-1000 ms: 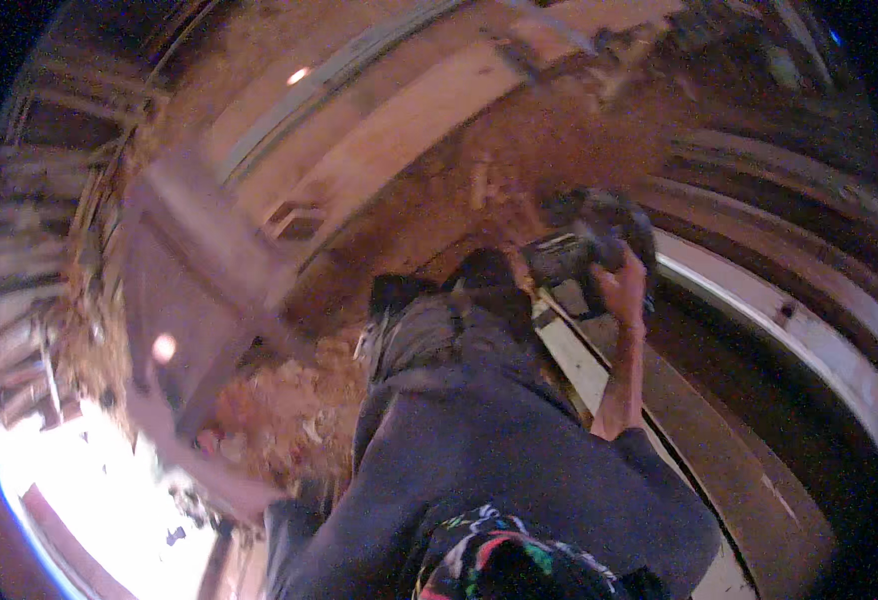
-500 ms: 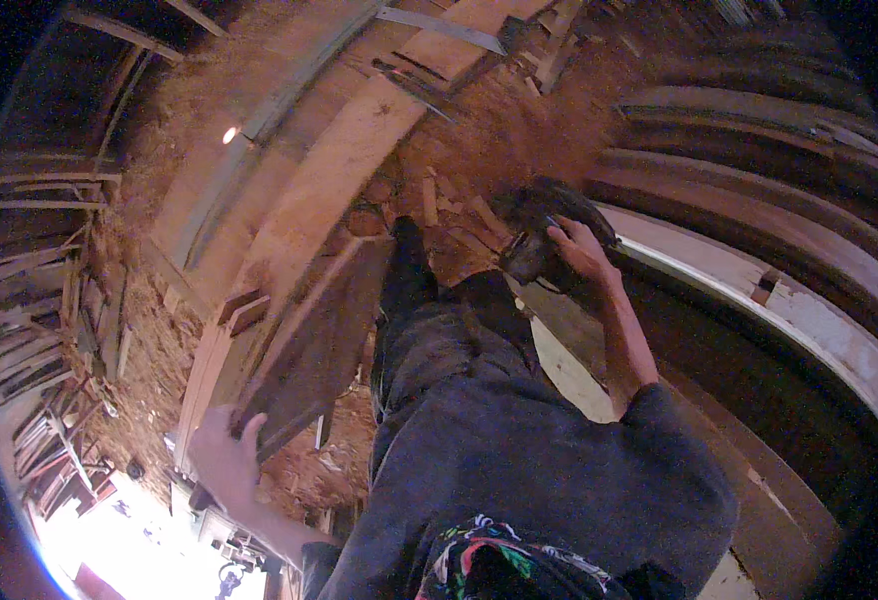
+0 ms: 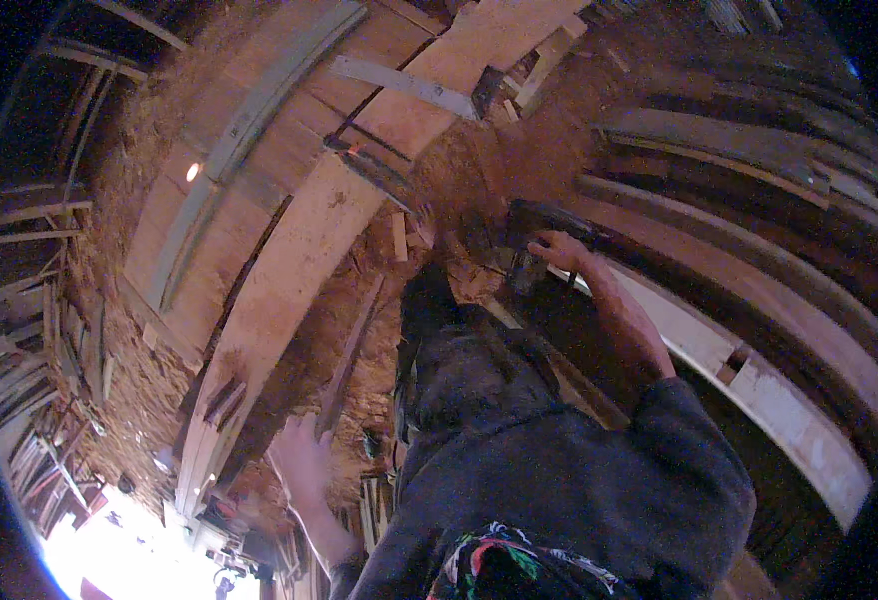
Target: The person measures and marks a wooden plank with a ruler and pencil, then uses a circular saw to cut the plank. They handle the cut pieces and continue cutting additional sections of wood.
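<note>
My right hand [image 3: 564, 252] is out in front, its fingers curled over the top of a dark, bulky object [image 3: 527, 270]. Dim light hides what kind of object it is; it sits beside a long pale board [image 3: 679, 325]. Low on the left, my left hand [image 3: 302, 458] has its fingers apart and appears to hold nothing. Just beyond its fingertips is the near end of a long narrow board [image 3: 354, 350]; I cannot tell whether they touch. Left of that hand lies a thick, light-brown plank [image 3: 284, 285] with small wood strips [image 3: 227, 400] on its near end.
A grey beam [image 3: 249, 150] and a flat metal-coloured bar [image 3: 404, 88] lie across the boards at the far left. Long planks [image 3: 739, 240] are stacked along the right. Wood shavings [image 3: 139, 380] cover the floor, and loose timber [image 3: 34, 350] is piled at the far left.
My left hand has moved right, away from the plank's near end. My right hand has shifted slightly left with the dark object. The broad board by my left leg now shows mostly its narrow edge.
</note>
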A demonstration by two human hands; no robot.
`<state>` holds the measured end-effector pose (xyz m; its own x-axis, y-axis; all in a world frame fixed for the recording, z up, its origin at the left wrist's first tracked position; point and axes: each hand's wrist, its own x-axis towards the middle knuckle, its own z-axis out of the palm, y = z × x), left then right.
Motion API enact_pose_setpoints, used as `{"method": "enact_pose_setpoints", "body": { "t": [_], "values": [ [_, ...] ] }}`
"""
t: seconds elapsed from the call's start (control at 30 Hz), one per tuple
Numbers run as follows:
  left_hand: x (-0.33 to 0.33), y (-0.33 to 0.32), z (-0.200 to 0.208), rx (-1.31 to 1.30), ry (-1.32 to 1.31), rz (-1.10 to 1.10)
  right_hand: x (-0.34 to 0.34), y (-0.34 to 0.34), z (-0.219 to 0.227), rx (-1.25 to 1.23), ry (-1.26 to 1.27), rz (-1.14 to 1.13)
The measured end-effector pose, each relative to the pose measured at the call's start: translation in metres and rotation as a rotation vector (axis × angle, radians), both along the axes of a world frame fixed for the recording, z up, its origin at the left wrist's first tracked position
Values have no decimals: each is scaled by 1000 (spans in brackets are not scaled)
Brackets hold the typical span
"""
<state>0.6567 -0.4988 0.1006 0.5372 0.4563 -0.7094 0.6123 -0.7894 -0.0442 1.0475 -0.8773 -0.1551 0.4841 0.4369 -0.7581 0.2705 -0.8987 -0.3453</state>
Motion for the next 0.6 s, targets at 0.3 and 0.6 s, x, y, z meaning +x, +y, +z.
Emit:
{"method": "enact_pose_setpoints", "body": {
  "t": [0.3, 0.6],
  "values": [
    [37, -37, -119, -122, 193, 174, 151, -38, -55, -115, -27, 150],
    [150, -117, -167, -89, 166, 205, 290, -72, -71, -210, -107, 157]
  ]
}}
